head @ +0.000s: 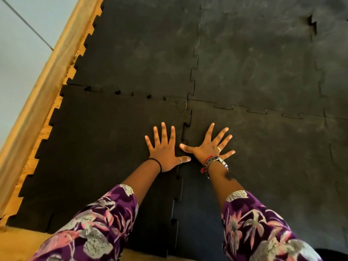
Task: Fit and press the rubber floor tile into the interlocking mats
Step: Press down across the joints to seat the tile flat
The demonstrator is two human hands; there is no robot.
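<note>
Skirting of pale wood [35,102] runs along the far left, from about seven o'clock up to twelve, with bare floor [56,108] showing between the toothed mat edge and the board. Next comes the rubber floor tile [98,147], the darker piece at eight o'clock of centre, its toothed sides roughly square to the laid interlocking mats [254,72]. It looks near square, so I cannot name a long axis; its far edge lies toward eleven o'clock and its right seam runs from six toward twelve. The left hand [163,153] lies flat on the tile, fingers spread wide, holding nothing. Just across the seam the right hand [209,147] is spread flat on the neighbouring mat, thumb reaching over the joint, a watch [216,162] at the wrist.

Along the tile's far edge small dark gaps [117,92] show where the teeth seem not fully seated. Pressing hard at the right seam alone could, I judge, lift or shift that far edge, leaving tabs riding on top rather than locked.
</note>
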